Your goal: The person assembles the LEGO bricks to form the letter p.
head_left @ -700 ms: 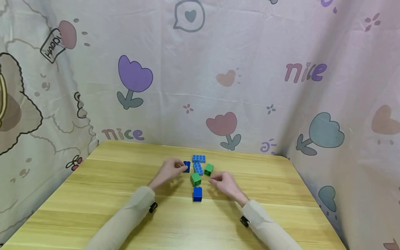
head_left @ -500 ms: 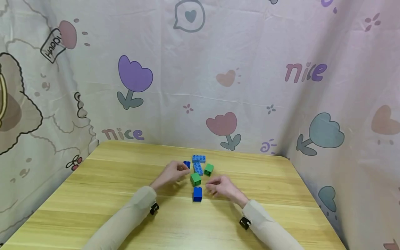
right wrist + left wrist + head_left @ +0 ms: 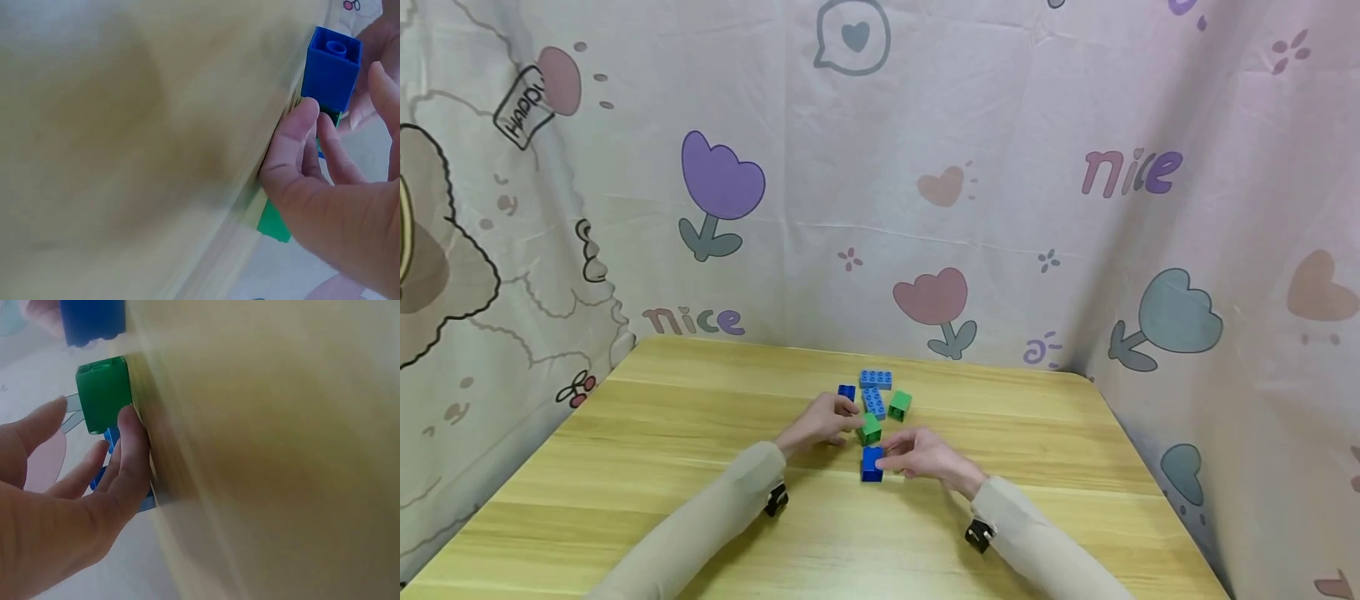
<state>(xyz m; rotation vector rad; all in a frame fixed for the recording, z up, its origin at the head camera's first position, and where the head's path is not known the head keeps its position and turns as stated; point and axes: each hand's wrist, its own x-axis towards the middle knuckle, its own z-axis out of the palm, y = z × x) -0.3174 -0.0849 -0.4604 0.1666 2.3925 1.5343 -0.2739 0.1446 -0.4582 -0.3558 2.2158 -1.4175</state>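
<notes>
My left hand (image 3: 822, 422) is at the nearer green toy brick (image 3: 870, 432). In the left wrist view, that green brick (image 3: 103, 397) lies just beyond the spread thumb and fingers, which are not closed round it. On the other side, my right hand (image 3: 929, 459) reaches the dark blue brick (image 3: 872, 468) in front. The right wrist view shows this blue brick (image 3: 330, 75), its hollow end visible, past the fingertips, with the thumb held apart. Whether either hand touches its brick is hard to tell.
Behind the hands lie two lighter blue studded bricks (image 3: 876, 379), a second green brick (image 3: 900, 405) and another dark blue brick (image 3: 847, 392), partly hidden by the left hand. All rest on a wooden table (image 3: 700, 392) before a printed curtain (image 3: 820, 150).
My left hand has left the rear dark blue brick and moved right and nearer, to the green brick. My right hand has moved left and nearer, to the front blue brick.
</notes>
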